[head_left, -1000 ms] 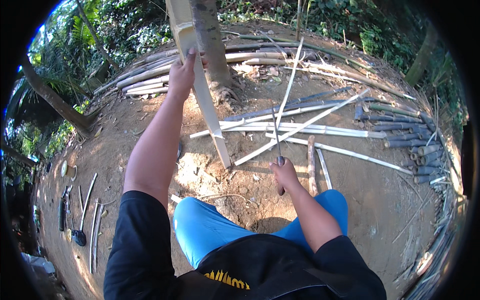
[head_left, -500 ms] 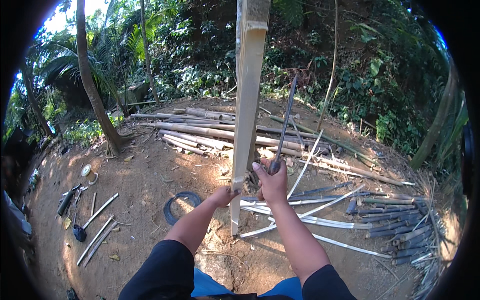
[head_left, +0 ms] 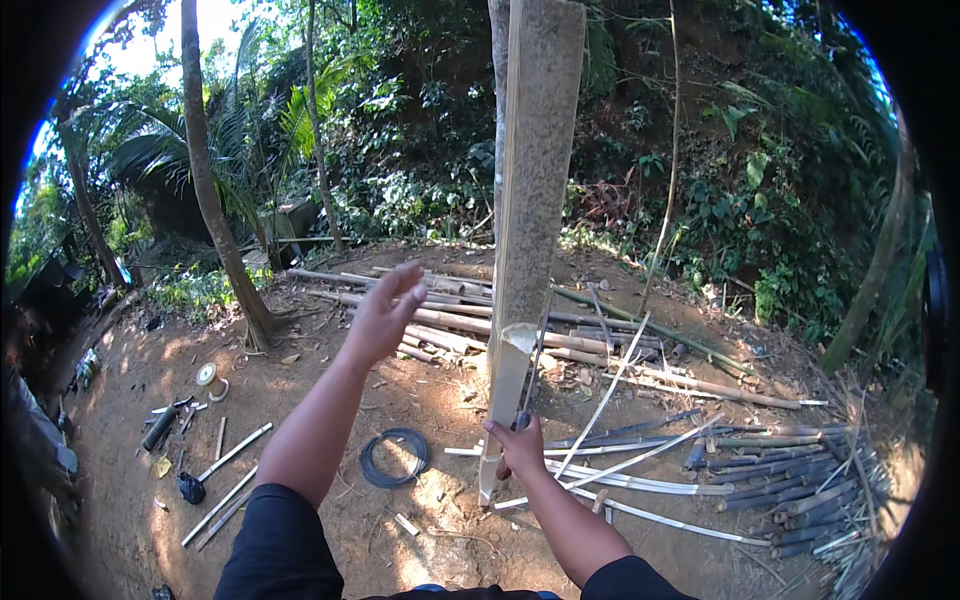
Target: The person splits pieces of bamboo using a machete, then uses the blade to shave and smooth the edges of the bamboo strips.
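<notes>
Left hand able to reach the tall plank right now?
Probably yes: the left hand looks empty, nothing visible blocks the gap to the plank, and the right hand sits lower.

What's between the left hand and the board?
Just air, as the head view shows: the left hand is open and apart from the board, and poles on the ground show behind the gap.

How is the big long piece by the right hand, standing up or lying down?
Standing up: the long piece has its narrow end down and reaches the picture's top edge.
</notes>
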